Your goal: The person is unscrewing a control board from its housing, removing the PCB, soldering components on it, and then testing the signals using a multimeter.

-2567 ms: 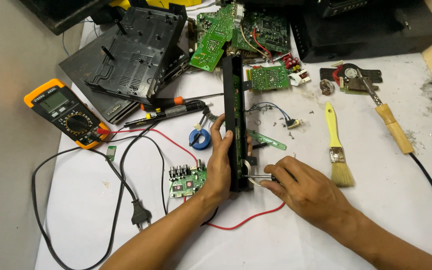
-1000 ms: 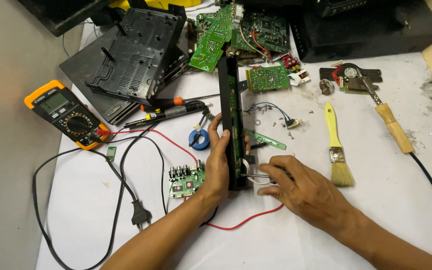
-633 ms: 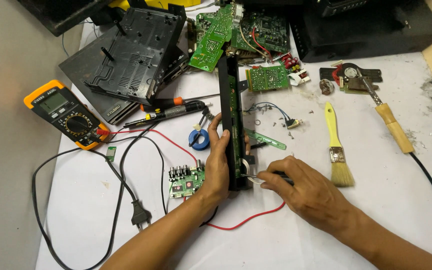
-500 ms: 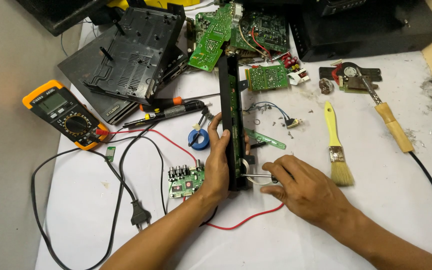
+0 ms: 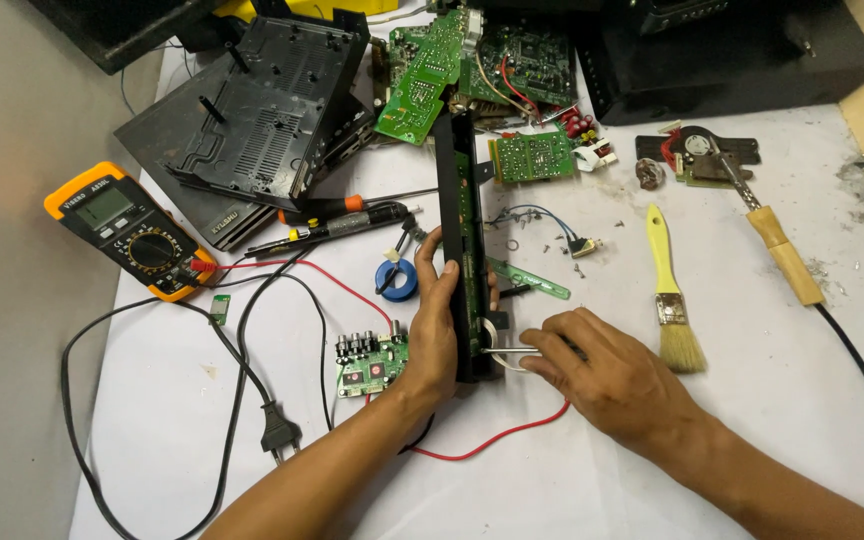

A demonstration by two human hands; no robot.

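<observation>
Head view: the left hand [image 5: 434, 330] is closed around the long black panel [image 5: 460, 230], standing on edge at the tabletop [image 5: 552, 480] centre. At 3 o'clock, the right hand [image 5: 607, 375] pinches metal tweezers [image 5: 508, 350]. The panel seems light, stiff, fragile; better held by its edges.

The only screen is the small grey rectangular display [image 5: 104, 207] at the top of the orange-and-black multimeter [image 5: 132, 231], lying at the tabletop's [image 5: 752, 420] left edge, beside black casings.
</observation>
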